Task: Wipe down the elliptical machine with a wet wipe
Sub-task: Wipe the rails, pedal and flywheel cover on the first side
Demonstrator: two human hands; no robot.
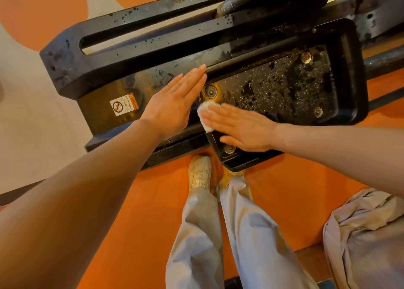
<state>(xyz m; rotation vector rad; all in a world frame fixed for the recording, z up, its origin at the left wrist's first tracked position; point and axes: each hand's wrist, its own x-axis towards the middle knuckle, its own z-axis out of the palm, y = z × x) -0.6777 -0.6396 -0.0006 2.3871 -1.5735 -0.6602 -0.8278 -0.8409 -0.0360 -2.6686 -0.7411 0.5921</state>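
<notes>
Right hand (240,127) presses wipe (205,114) onto pedal (349,70).

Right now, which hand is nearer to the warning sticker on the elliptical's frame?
Left. The left hand lies flat just right of the warning sticker; the right hand is further right, pressing the wet wipe on the pedal.

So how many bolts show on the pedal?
4: top right, lower right, by the left hand's fingertips, below the right hand. Hands may hide more.
</notes>
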